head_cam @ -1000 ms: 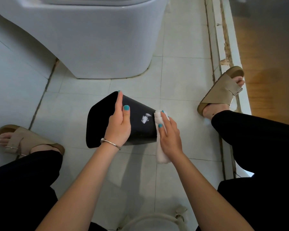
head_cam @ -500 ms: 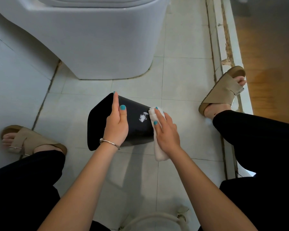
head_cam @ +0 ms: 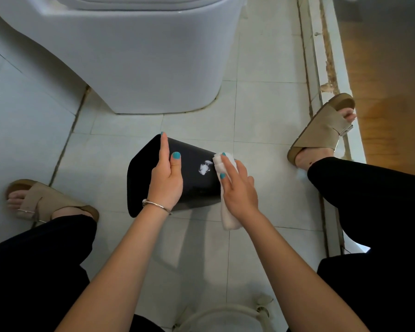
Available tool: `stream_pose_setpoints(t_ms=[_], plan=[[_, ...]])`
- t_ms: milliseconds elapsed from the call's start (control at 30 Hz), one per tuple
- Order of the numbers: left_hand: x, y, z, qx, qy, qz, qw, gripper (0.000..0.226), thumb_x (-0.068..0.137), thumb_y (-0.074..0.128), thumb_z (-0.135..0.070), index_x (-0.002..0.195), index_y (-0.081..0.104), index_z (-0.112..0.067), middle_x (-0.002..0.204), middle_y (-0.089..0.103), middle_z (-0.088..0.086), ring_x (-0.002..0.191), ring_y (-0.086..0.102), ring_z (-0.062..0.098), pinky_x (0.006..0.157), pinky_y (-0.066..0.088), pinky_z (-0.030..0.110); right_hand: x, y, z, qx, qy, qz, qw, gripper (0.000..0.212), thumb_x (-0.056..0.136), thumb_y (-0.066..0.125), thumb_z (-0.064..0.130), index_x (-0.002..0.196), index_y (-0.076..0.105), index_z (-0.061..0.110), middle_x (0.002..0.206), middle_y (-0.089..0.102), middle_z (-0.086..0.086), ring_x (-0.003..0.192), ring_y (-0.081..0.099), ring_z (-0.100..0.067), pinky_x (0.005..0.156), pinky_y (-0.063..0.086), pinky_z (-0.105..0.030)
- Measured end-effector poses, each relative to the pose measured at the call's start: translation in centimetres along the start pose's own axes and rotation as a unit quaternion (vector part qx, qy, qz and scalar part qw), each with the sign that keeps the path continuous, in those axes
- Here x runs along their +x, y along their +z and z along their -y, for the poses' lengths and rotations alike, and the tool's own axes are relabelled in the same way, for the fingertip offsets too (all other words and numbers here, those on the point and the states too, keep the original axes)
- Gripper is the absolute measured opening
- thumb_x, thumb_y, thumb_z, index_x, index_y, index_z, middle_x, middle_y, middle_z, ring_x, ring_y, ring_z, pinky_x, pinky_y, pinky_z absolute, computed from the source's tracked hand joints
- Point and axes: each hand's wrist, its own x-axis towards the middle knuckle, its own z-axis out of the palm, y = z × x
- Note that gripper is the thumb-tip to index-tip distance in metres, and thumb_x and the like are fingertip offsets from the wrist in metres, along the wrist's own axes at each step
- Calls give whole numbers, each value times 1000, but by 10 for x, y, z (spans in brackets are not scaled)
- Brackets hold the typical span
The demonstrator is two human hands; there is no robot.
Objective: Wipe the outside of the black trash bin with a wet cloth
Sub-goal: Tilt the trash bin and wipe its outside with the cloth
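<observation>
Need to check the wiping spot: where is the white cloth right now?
In the head view, the white cloth is just right of centre, pressed by the right hand against the right end of the black trash bin, which the left hand steadies.

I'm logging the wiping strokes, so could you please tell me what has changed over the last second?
The right hand has slid the white cloth up the right end of the black trash bin, toward its far edge. The left hand still grips the bin, which stays tilted on its side, white smear unwiped.
</observation>
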Motion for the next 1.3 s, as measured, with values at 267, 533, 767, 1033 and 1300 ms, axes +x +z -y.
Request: stream_pose_setpoints(t_ms=[267,533,767,1033,1300], plan=[[2,1,5,-7,11,3,1000,54,103,32,-27,153,11,-30,66,39,9,54,33,14,58,32,32,5,-1,-10,-8,41,-15,999,49,104,32,33,148,19,52,154,26,9,111,44,-27,87,42,-38],[4,-7,9,-10,-10,-14,1000,54,103,31,-27,153,10,-30,75,43,-9,66,42,17,60,36,28,5,3,11,-89,17,-9,996,52,104,32,29,151,16,47,157,21,4,112,43,-30,90,41,-40],[4,-2,6,1,-13,-21,1000,54,103,30,-21,153,12,-28,65,43,7,49,34,8,48,30,21,4,-2,-4,-97,29,1,995,54,104,34,30,151,12,47,157,22,3,112,45,-31,91,43,-42],[4,-3,9,11,-21,-40,999,54,103,29,-19,154,12,-27,59,36,4,49,31,13,43,29,19,-17,7,12,-98,25,4,995,54,104,33,29,151,12,46,158,18,3,112,43,-30,91,42,-41],[7,5,-6,40,6,10,999,56,102,31,-17,154,9,-24,55,33,1,47,31,15,43,27,22,0,-11,3,-69,58,32,995,49,104,29,34,150,17,48,155,24,5,117,43,-33,92,38,-40]])
